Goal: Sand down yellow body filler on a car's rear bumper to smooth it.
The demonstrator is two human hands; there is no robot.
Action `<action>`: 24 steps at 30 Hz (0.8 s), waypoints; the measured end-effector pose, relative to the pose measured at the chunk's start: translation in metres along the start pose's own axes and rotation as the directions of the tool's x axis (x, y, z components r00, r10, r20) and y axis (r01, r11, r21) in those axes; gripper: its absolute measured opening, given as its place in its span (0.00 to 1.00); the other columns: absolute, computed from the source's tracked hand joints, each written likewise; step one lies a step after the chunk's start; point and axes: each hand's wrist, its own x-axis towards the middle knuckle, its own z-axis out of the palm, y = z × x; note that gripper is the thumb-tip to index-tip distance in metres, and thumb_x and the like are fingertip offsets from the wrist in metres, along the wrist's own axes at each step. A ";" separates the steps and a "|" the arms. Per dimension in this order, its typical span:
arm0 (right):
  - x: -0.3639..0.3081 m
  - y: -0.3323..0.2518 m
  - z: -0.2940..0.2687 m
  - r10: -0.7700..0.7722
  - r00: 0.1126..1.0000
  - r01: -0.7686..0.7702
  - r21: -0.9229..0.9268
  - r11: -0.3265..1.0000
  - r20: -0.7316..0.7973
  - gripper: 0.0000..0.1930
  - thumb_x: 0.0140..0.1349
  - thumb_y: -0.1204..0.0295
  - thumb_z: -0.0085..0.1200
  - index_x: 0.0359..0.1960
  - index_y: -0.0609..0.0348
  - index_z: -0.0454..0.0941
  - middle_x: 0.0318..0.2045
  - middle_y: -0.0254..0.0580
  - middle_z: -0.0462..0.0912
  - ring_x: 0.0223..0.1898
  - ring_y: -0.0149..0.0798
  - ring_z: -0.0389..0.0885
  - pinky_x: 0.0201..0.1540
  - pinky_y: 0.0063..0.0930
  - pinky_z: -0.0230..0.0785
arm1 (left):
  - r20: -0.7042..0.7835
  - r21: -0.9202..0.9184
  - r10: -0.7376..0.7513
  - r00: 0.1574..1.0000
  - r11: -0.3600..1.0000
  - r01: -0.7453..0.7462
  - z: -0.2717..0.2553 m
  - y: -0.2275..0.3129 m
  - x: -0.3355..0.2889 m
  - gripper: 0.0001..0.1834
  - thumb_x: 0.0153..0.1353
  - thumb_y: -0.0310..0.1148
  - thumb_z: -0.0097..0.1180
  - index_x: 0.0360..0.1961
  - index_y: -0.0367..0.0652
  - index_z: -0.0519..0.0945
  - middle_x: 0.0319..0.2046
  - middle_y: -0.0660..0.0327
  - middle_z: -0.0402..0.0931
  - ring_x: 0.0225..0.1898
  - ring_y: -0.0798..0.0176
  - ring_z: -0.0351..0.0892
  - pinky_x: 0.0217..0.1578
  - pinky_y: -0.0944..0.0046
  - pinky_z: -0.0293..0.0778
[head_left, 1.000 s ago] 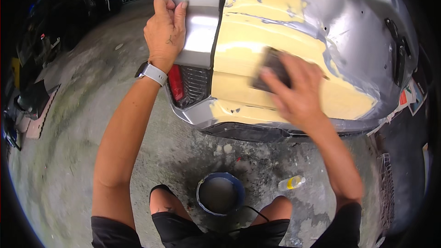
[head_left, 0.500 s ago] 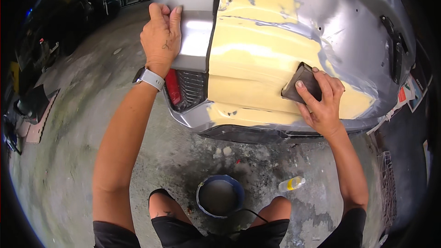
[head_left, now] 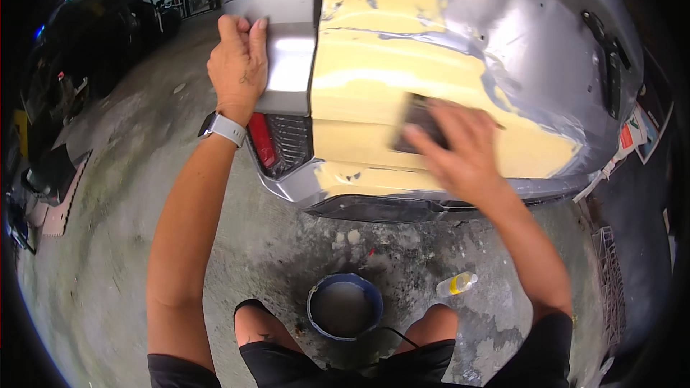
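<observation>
My right hand [head_left: 467, 147], smeared by motion, grips a dark sanding block [head_left: 415, 123]. The block lies against pale yellow body filler [head_left: 381, 72] spread over the silver car body [head_left: 535, 50]. My left hand [head_left: 238, 65] rests at the outer edge of a grey panel [head_left: 291, 65], its fingers curled round the edge and the thumb on top; the fingertips are hidden. Just below that wrist sits a red and dark tail light [head_left: 263, 142].
A blue bucket [head_left: 312, 314] of greyish water stands on the stained concrete floor between my knees. To its right a clear bottle with a yellow label [head_left: 457, 284] lies on its side. A wire rack [head_left: 609, 280] is at the far right, and dark vehicles line the left.
My right hand has slid the sanding block leftward across the yellow filler. My left hand keeps its place on the panel edge; the whole view has shifted slightly.
</observation>
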 end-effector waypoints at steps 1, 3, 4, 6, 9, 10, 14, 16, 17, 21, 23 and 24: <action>-0.008 0.009 -0.015 -0.008 1.000 0.008 -0.053 0.999 0.000 0.27 0.49 0.67 0.73 0.56 0.38 0.87 0.65 0.44 0.80 0.62 0.47 0.77 0.62 0.49 0.64 | 0.005 -0.008 -0.004 1.000 1.000 0.004 0.002 0.001 -0.001 0.18 0.76 0.49 0.59 0.43 0.45 0.72 0.25 0.55 0.81 0.26 0.46 0.83 0.32 0.50 0.77; -0.011 0.003 -0.003 0.000 1.000 -0.001 -0.038 0.999 -0.012 0.27 0.50 0.67 0.72 0.56 0.38 0.87 0.65 0.45 0.80 0.62 0.48 0.77 0.62 0.50 0.64 | 0.013 -0.008 -0.010 1.000 1.000 0.010 0.000 -0.002 -0.001 0.19 0.76 0.49 0.59 0.43 0.45 0.72 0.25 0.55 0.81 0.26 0.46 0.83 0.32 0.50 0.77; -0.009 -0.002 -0.002 0.016 1.000 -0.016 -0.044 0.999 -0.020 0.27 0.51 0.68 0.71 0.56 0.38 0.87 0.65 0.45 0.80 0.62 0.48 0.77 0.63 0.50 0.64 | 0.008 -0.025 0.005 1.000 1.000 -0.005 0.002 0.000 -0.002 0.19 0.76 0.50 0.59 0.44 0.45 0.72 0.24 0.55 0.81 0.25 0.47 0.82 0.32 0.50 0.77; 0.030 -0.030 0.026 -0.029 0.999 0.029 -0.013 1.000 -0.016 0.23 0.60 0.68 0.62 0.59 0.41 0.85 0.67 0.46 0.79 0.62 0.48 0.77 0.63 0.52 0.63 | 0.008 -0.040 0.022 1.000 0.999 -0.022 0.003 0.005 -0.003 0.19 0.76 0.50 0.59 0.44 0.45 0.72 0.24 0.55 0.81 0.25 0.47 0.82 0.31 0.51 0.77; 0.090 -0.079 0.068 -0.082 0.996 0.080 -0.080 0.994 -0.021 0.24 0.63 0.68 0.56 0.63 0.41 0.80 0.67 0.41 0.76 0.63 0.45 0.75 0.64 0.51 0.62 | -0.008 -0.019 -0.002 1.000 1.000 0.002 0.004 0.000 -0.003 0.19 0.76 0.50 0.59 0.45 0.45 0.73 0.24 0.56 0.80 0.24 0.49 0.81 0.31 0.51 0.76; 0.100 -0.089 0.077 -0.077 0.996 0.071 -0.105 0.992 -0.052 0.23 0.64 0.67 0.55 0.62 0.41 0.81 0.67 0.41 0.75 0.64 0.44 0.74 0.64 0.49 0.62 | -0.006 -0.031 0.000 1.000 1.000 0.000 0.005 -0.002 -0.002 0.19 0.76 0.50 0.59 0.45 0.45 0.73 0.24 0.56 0.80 0.24 0.49 0.81 0.31 0.51 0.76; 0.070 -0.060 0.053 -0.136 0.988 0.139 -0.037 0.990 0.070 0.23 0.60 0.70 0.60 0.59 0.42 0.83 0.68 0.42 0.75 0.64 0.43 0.73 0.63 0.48 0.64 | 0.021 0.026 -0.040 0.999 0.999 0.040 -0.004 -0.012 -0.002 0.19 0.77 0.50 0.58 0.46 0.45 0.73 0.25 0.54 0.81 0.27 0.47 0.84 0.32 0.50 0.77; 0.023 -0.019 0.020 -0.042 0.997 0.041 0.017 0.999 0.057 0.26 0.56 0.72 0.66 0.59 0.42 0.85 0.68 0.44 0.78 0.62 0.46 0.77 0.62 0.50 0.66 | 0.046 0.045 -0.030 0.998 0.999 0.028 -0.004 -0.006 0.000 0.19 0.76 0.53 0.57 0.46 0.47 0.72 0.28 0.53 0.85 0.32 0.37 0.86 0.35 0.43 0.78; -0.002 -0.001 0.002 -0.008 1.000 0.008 -0.009 1.000 0.026 0.26 0.54 0.71 0.67 0.58 0.41 0.85 0.66 0.45 0.79 0.61 0.47 0.78 0.61 0.50 0.66 | 0.026 0.020 -0.012 1.000 1.000 0.012 -0.003 -0.006 0.000 0.20 0.76 0.53 0.56 0.45 0.47 0.71 0.27 0.53 0.85 0.32 0.37 0.85 0.35 0.43 0.78; -0.012 0.003 -0.008 0.038 0.999 -0.038 -0.044 0.998 0.006 0.27 0.50 0.70 0.70 0.56 0.38 0.87 0.64 0.47 0.81 0.59 0.50 0.79 0.59 0.49 0.65 | 0.038 0.018 -0.006 0.999 1.000 0.006 -0.004 -0.002 0.000 0.20 0.76 0.52 0.56 0.45 0.47 0.71 0.27 0.54 0.85 0.31 0.38 0.85 0.34 0.43 0.77; 0.027 -0.023 0.024 -0.033 0.998 0.031 -0.027 0.999 -0.048 0.24 0.55 0.68 0.64 0.57 0.40 0.86 0.65 0.45 0.80 0.59 0.48 0.79 0.60 0.51 0.65 | 0.038 -0.005 -0.008 0.999 1.000 0.009 0.001 0.004 -0.001 0.20 0.76 0.53 0.57 0.45 0.47 0.71 0.27 0.54 0.85 0.31 0.38 0.85 0.34 0.43 0.77; 0.053 -0.041 0.036 -0.056 0.997 0.055 -0.021 0.998 -0.044 0.23 0.58 0.67 0.61 0.58 0.43 0.84 0.66 0.44 0.78 0.62 0.47 0.77 0.61 0.52 0.66 | 0.030 -0.023 -0.007 1.000 1.000 0.008 0.001 0.007 0.000 0.20 0.76 0.53 0.57 0.45 0.47 0.71 0.26 0.54 0.85 0.30 0.38 0.85 0.34 0.44 0.77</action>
